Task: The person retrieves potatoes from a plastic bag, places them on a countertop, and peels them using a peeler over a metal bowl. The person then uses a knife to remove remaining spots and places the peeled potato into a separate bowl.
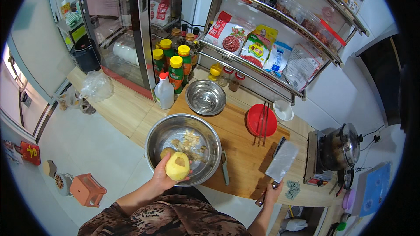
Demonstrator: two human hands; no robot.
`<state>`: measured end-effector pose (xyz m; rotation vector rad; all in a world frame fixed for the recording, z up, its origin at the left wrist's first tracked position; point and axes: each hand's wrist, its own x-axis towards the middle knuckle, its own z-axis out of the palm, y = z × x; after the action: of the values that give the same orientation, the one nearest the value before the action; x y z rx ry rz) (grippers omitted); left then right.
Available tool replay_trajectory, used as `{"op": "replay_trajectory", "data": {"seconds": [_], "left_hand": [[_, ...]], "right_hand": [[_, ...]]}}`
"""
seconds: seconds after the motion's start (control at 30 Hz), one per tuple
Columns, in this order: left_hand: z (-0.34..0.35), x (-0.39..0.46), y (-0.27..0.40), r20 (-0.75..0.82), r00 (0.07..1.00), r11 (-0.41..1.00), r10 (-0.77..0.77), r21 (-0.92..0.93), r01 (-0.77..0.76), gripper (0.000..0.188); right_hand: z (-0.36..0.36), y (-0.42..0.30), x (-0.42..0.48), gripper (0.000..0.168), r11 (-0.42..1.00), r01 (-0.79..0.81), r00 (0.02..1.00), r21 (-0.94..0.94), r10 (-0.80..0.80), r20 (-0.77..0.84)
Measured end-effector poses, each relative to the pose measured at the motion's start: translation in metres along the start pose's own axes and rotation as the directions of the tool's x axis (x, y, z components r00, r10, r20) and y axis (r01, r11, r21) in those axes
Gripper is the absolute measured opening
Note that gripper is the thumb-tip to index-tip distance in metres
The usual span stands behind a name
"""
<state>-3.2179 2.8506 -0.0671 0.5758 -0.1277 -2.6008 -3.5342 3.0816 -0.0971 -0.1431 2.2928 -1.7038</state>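
My left hand [159,174] cradles a mostly peeled potato [177,166] with one brown patch of skin on its face. It is above the near-left part of a large stainless steel basin [215,127]. Inside the basin are peelings [190,142] and a brown unpeeled potato [167,151], partly hidden by the held one. My right hand [273,194] grips the dark handle of a cleaver [283,160], its broad blade tilted up over the right end of the wooden cutting board [241,177]. A second, wooden handle [260,200] shows beside that hand; what it belongs to is unclear.
A grey-green-handled peeler or small knife [225,168] lies right of the basin. Behind stand a steel bowl [206,97] and a red bowl [256,119] with chopsticks across it. A cloth [292,190] and a stove with a lidded pot [339,147] are at right. Bottles [176,75] stand back left.
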Motion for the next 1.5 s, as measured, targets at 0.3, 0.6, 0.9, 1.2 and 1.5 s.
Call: {"op": "replay_trajectory", "data": {"seconds": [0.3, 0.6, 0.9, 1.2, 1.5], "left_hand": [[0.014, -0.006, -0.002, 0.211, 0.977, 0.998, 0.030, 0.049, -0.041, 0.058], [0.017, -0.013, -0.007, 0.413, 0.906, 0.990, 0.095, 0.055, -0.129, 0.067], [0.024, -0.026, -0.009, 0.256, 0.958, 0.956, 0.126, 0.225, -0.186, 0.080], [0.028, -0.027, -0.002, 0.222, 0.972, 0.971, 0.079, 0.205, -0.126, 0.066], [0.036, -0.033, 0.006, 0.264, 0.962, 0.987, -0.065, 0.157, 0.024, 0.057]], "right_hand": [[0.046, -0.091, -0.047, 0.016, 0.740, -0.410, 0.858, 0.534, 0.113, 0.502], [0.128, -0.148, -0.111, 0.021, 0.828, -0.549, 0.403, 0.113, 0.144, 0.904], [0.156, -0.162, -0.120, 0.021, 0.902, -0.432, 0.267, -0.010, 0.139, 0.954], [0.159, -0.160, -0.114, 0.024, 0.920, -0.384, 0.183, -0.074, 0.155, 0.971], [0.160, -0.170, -0.114, 0.025, 0.919, -0.366, 0.121, -0.148, 0.205, 0.971]]}}
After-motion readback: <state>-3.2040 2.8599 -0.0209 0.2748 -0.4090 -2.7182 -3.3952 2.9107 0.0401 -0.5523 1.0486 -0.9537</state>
